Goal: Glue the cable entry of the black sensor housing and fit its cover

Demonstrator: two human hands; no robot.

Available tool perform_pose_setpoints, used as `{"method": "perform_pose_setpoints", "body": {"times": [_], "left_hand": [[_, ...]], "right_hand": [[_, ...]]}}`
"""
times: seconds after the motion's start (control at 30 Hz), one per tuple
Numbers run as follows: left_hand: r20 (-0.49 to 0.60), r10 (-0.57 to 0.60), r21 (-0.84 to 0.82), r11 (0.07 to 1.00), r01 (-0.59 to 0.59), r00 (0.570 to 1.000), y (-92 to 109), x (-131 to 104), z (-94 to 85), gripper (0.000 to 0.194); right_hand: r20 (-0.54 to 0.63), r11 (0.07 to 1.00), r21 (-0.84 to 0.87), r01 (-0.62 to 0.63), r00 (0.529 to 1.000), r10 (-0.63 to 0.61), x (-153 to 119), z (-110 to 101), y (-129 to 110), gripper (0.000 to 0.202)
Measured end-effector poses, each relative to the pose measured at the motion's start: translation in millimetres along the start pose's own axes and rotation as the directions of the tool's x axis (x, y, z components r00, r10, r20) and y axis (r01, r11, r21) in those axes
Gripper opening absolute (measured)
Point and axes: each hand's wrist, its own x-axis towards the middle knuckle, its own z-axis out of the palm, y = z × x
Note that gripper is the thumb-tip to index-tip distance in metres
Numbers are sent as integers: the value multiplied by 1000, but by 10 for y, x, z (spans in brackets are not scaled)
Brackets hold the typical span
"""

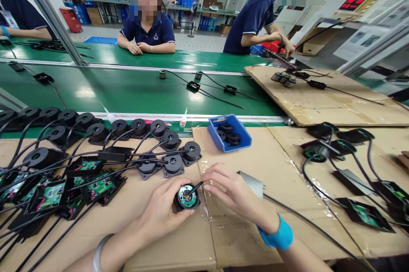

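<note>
My left hand (168, 204) is wrapped round a round black motor housing (179, 210), thumb at the near side and fingers at the far side. Inside the housing shows a ring-shaped green circuit board (187, 197) with thin wires at its centre. A black cable (197, 187) rises from that centre, and my right hand (228, 186) pinches it between thumb and fingers. Partly hidden behind my right hand is a grey box-shaped case (252, 183); another black cable (306, 216) runs from it towards the lower right. A blue strap (277, 233) circles my right wrist.
Several finished-looking black housings (172, 164) and open cases with circuit boards (53, 195) crowd the left. A blue bin (230, 134) holds black rings. More wired parts (361, 212) lie right. Beyond runs a green conveyor (134, 93); co-workers (147, 29) are across it.
</note>
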Motion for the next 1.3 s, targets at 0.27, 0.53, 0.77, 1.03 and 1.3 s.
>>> {"method": "perform_pose_setpoints", "body": {"times": [0.27, 0.53, 0.77, 1.03, 1.3], "left_hand": [[61, 6, 18, 1000, -7, 998, 14, 45, -56, 53], [27, 163, 190, 968, -165, 986, -57, 31, -139, 68], [-128, 246, 131, 964, -230, 961, 39, 82, -273, 48], [-245, 141, 91, 988, -122, 959, 198, 127, -363, 25], [109, -310, -566, 762, 315, 945, 342, -23, -218, 51]], "right_hand": [[-101, 999, -47, -1, 995, -4, -93, 140, 70, 11], [-223, 887, -357, -292, 949, 222, 239, -537, 673, 20], [-212, 744, -549, -382, 924, 318, 751, -616, 1358, 5], [-336, 761, -582, -287, 937, 96, 594, -620, 937, 25], [-101, 817, -387, 427, 861, -498, 3, -29, -556, 32]]}}
